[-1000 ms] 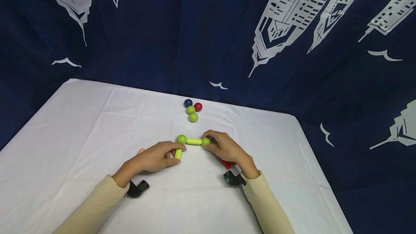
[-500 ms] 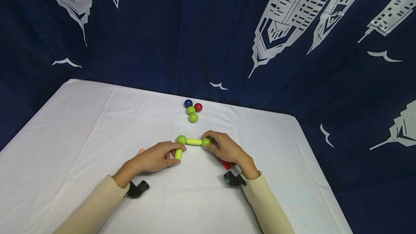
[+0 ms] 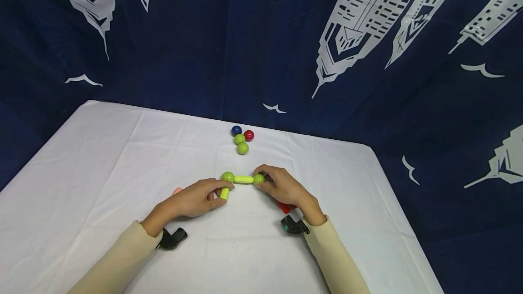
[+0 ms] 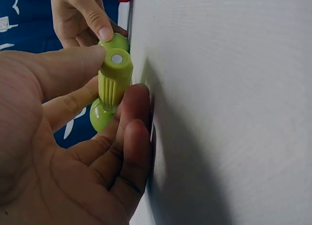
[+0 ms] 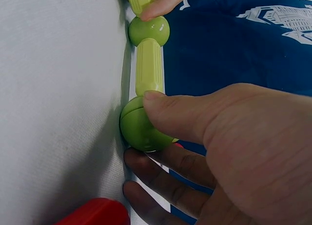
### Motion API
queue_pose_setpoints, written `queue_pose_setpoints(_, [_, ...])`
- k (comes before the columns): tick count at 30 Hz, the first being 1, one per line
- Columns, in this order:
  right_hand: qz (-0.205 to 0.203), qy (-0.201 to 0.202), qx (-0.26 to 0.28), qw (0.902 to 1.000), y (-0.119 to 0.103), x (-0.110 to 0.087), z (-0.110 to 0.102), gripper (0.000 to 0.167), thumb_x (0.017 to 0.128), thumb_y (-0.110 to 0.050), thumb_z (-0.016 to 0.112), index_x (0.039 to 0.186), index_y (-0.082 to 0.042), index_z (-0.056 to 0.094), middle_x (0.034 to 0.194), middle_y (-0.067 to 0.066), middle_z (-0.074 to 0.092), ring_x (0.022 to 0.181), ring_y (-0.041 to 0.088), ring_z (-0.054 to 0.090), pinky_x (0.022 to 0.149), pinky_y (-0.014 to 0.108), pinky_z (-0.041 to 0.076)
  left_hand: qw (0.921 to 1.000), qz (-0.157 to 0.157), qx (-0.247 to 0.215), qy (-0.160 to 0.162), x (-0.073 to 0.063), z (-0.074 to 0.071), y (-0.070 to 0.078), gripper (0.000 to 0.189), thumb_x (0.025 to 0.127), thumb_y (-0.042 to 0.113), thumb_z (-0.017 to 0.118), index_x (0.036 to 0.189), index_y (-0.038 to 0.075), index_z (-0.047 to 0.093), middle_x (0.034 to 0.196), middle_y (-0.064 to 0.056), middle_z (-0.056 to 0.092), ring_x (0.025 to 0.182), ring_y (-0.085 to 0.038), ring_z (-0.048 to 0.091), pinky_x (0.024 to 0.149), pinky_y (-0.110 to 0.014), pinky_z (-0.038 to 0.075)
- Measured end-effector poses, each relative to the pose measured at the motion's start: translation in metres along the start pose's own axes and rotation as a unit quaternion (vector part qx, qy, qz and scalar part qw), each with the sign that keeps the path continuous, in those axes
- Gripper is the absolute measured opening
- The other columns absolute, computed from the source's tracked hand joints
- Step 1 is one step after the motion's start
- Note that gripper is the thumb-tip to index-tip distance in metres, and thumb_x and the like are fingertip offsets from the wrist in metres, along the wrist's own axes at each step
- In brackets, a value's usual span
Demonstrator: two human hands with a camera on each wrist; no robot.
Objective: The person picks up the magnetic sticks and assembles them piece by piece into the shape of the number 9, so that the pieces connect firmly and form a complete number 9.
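In the head view, two ridged yellow-green rods and two green balls join into an L-shaped chain. My left hand (image 3: 194,198) pinches the near rod (image 3: 224,193) between thumb and fingers. That rod's free end carries a silvery disc, seen in the left wrist view. Its other end meets the corner ball (image 3: 228,177). From there the second rod (image 5: 148,66) runs right to the end ball (image 5: 139,125). Around this end ball, my right hand (image 3: 282,185) holds with thumb and fingers, thumb tip by the joint. The fingers partly hide it.
Beyond the hands, a blue ball (image 3: 236,130), a red ball (image 3: 249,135) and two loose green balls (image 3: 243,148) cluster on the white cloth (image 3: 135,162). Red pieces (image 3: 283,208) lie partly under my right hand. A pinkish piece (image 3: 177,190) peeks out behind my left hand.
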State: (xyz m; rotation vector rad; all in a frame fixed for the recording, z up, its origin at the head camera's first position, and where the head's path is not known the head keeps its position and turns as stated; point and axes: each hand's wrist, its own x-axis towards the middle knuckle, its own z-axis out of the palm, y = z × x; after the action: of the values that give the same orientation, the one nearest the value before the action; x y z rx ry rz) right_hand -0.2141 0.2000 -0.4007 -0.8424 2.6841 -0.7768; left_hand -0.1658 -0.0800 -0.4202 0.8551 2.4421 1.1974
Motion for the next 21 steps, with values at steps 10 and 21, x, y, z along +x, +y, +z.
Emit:
queue_pose_setpoints(10, [-0.010,0.007,-0.006,0.9999,0.0000,0.0017,0.0013,0.026,0.097,-0.014,0.067,0.122,-0.010,0.063,0.115,0.003,0.067,0.102,0.017,0.063,0.094,0.039,0.052,0.9997,0.000,-0.019,0.016,0.0024,0.0046,-0.0019,0.042,0.095,0.011,0.068,0.135,0.005,0.057,0.096,-0.001,0.057,0.071,-0.007,0.052,0.069,-0.022,0.046])
queue_pose_setpoints(21, [-0.014,0.001,-0.012,0.9998,0.0010,0.0008,-0.0009,0.026,0.098,-0.016,0.066,0.123,-0.010,0.062,0.116,0.002,0.066,0.101,0.017,0.061,0.094,0.038,0.051,0.9990,-0.002,-0.038,0.023,0.0050,0.0080,-0.0060,0.039,0.097,0.015,0.067,0.135,0.008,0.057,0.099,-0.002,0.057,0.067,-0.009,0.051,0.067,-0.022,0.045])
